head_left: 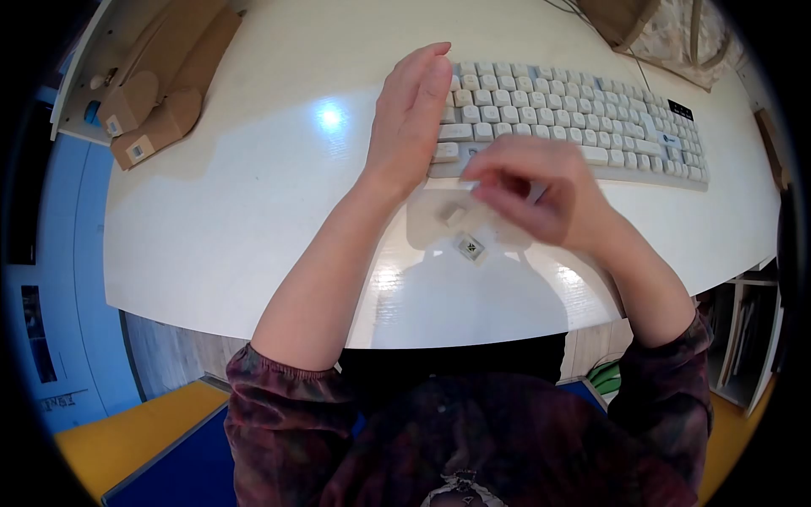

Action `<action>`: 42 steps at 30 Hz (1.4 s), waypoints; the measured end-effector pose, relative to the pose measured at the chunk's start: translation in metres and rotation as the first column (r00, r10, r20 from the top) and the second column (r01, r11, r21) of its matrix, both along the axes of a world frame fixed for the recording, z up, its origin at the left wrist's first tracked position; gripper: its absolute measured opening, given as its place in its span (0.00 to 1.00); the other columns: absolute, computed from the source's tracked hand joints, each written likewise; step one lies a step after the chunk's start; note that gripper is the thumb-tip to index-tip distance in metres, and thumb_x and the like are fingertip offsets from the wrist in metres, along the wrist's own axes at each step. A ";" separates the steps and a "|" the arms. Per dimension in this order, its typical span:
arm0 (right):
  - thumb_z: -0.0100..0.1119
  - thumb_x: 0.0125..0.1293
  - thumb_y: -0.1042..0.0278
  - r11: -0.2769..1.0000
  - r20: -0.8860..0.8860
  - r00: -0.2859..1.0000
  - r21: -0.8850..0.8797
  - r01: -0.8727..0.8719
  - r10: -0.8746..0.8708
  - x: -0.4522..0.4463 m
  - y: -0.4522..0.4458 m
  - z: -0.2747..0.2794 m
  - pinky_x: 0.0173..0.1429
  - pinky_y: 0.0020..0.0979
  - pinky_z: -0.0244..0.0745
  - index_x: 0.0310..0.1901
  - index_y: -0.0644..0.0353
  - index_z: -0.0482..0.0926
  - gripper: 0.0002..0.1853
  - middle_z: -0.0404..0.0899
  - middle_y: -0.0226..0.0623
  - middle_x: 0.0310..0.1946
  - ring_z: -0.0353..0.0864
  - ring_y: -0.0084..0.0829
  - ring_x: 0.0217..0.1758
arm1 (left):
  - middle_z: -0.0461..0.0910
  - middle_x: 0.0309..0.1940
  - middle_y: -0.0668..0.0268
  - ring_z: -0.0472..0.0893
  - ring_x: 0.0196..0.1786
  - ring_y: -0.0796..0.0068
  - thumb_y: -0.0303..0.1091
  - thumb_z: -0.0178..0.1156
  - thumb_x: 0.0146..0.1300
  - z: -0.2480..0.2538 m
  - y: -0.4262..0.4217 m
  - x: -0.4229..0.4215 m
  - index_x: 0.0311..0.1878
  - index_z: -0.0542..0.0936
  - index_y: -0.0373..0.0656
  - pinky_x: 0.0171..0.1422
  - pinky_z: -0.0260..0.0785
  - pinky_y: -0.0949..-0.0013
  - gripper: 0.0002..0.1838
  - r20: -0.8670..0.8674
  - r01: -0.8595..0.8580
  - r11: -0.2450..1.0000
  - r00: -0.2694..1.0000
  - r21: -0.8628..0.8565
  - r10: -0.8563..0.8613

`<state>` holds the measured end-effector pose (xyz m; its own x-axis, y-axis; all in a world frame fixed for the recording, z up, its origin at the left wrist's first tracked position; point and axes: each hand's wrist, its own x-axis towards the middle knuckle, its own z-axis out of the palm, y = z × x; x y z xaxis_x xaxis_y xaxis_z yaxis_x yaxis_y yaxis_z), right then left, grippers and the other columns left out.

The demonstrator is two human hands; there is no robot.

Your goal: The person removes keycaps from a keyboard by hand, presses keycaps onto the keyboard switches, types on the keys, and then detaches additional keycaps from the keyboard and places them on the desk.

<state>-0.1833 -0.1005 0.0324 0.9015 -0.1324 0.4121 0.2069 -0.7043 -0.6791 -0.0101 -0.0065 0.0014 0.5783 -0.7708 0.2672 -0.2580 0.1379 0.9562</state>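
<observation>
A white keyboard (549,114) with pale keycaps lies on the table. My left hand (411,110) stands on edge along its left end, fingers stretched out and together, pressed to its side. Above the front row, my right hand (541,182) is curled, thumb and fingertips drawn close together. Motion blurs it, and whatever the fingertips hold cannot be made out. Near those fingertips, a gap in the front row shows a bare key switch (473,154). Just in front of the keyboard is a blurred pale keycap (454,213). A second keycap (470,247) lies with its underside showing.
Brown cardboard pieces (169,93) lean at the back left of the white table (220,228). A brown-trimmed bag (667,38) sits at the back right, with a thin cable near it. Shelves (748,338) stand below the right edge.
</observation>
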 end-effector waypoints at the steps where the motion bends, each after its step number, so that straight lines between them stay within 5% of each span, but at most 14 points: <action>1: 0.71 0.59 0.71 0.994 0.016 0.997 -0.078 -0.074 0.075 0.001 0.004 -0.001 0.35 0.34 0.75 0.46 0.56 0.84 0.13 0.79 0.31 0.31 0.78 0.35 0.29 | 0.72 0.69 0.52 0.66 0.74 0.56 0.64 0.45 0.76 0.000 0.000 0.000 0.67 0.74 0.40 0.77 0.58 0.60 0.36 -0.043 -0.006 1.000 0.999 0.000 0.006; 4: 0.70 0.60 0.67 0.953 -0.039 0.997 -0.293 -0.080 0.071 0.003 0.016 -0.007 0.37 0.37 0.77 0.44 0.55 0.85 0.10 0.80 0.32 0.33 0.81 0.38 0.33 | 0.73 0.68 0.53 0.67 0.73 0.56 0.64 0.44 0.77 0.001 0.000 0.000 0.66 0.75 0.38 0.77 0.57 0.59 0.37 0.036 -0.028 0.999 0.999 0.018 0.027; 7: 0.69 0.62 0.67 0.957 -0.101 0.994 -0.281 -0.075 0.049 0.002 0.015 -0.007 0.38 0.37 0.77 0.43 0.55 0.86 0.08 0.79 0.31 0.34 0.83 0.37 0.37 | 0.73 0.67 0.53 0.67 0.73 0.56 0.64 0.43 0.77 0.002 0.001 -0.001 0.66 0.76 0.37 0.77 0.57 0.59 0.37 0.071 -0.034 0.999 0.997 0.016 0.033; 10: 0.72 0.58 0.74 0.972 -0.049 0.995 -0.217 -0.094 0.085 0.002 0.011 -0.009 0.35 0.34 0.74 0.46 0.57 0.87 0.14 0.79 0.33 0.32 0.80 0.35 0.31 | 0.73 0.67 0.54 0.67 0.73 0.56 0.62 0.44 0.77 0.002 0.001 -0.001 0.65 0.76 0.38 0.77 0.57 0.60 0.35 0.073 -0.034 0.999 0.997 0.000 0.034; 13: 0.72 0.59 0.71 0.998 0.044 0.998 -0.043 0.042 -0.041 0.004 0.002 -0.004 0.33 0.34 0.75 0.45 0.56 0.86 0.12 0.80 0.35 0.29 0.80 0.35 0.29 | 0.76 0.64 0.56 0.70 0.70 0.56 0.53 0.51 0.77 0.003 0.001 -0.001 0.62 0.78 0.41 0.74 0.59 0.59 0.26 0.086 -0.050 0.996 0.995 -0.076 0.057; 16: 0.73 0.59 0.74 0.981 0.083 0.980 0.089 0.174 -0.182 0.001 -0.005 0.002 0.30 0.27 0.70 0.46 0.60 0.86 0.13 0.77 0.31 0.25 0.73 0.24 0.25 | 0.77 0.59 0.62 0.73 0.65 0.65 0.44 0.55 0.75 0.010 0.007 0.002 0.58 0.81 0.44 0.73 0.61 0.62 0.18 0.489 -0.098 0.987 0.860 -0.125 0.147; 22: 0.70 0.62 0.76 0.953 0.124 0.955 0.179 0.243 -0.267 0.001 -0.012 0.003 0.30 0.23 0.68 0.50 0.61 0.85 0.14 0.77 0.29 0.27 0.71 0.19 0.25 | 0.83 0.40 0.66 0.76 0.55 0.62 0.32 0.61 0.64 0.017 0.011 -0.006 0.42 0.83 0.45 0.67 0.60 0.59 0.06 0.501 0.008 0.989 0.863 -0.149 0.068; 42: 0.69 0.63 0.76 0.941 0.190 0.925 0.154 0.302 -0.328 0.001 -0.014 0.005 0.32 0.21 0.74 0.52 0.60 0.86 0.15 0.84 0.33 0.32 0.78 0.19 0.26 | 0.83 0.34 0.71 0.80 0.44 0.68 0.28 0.69 0.55 0.017 0.007 -0.012 0.45 0.83 0.47 0.66 0.62 0.59 0.13 0.610 0.053 0.972 0.786 -0.229 0.101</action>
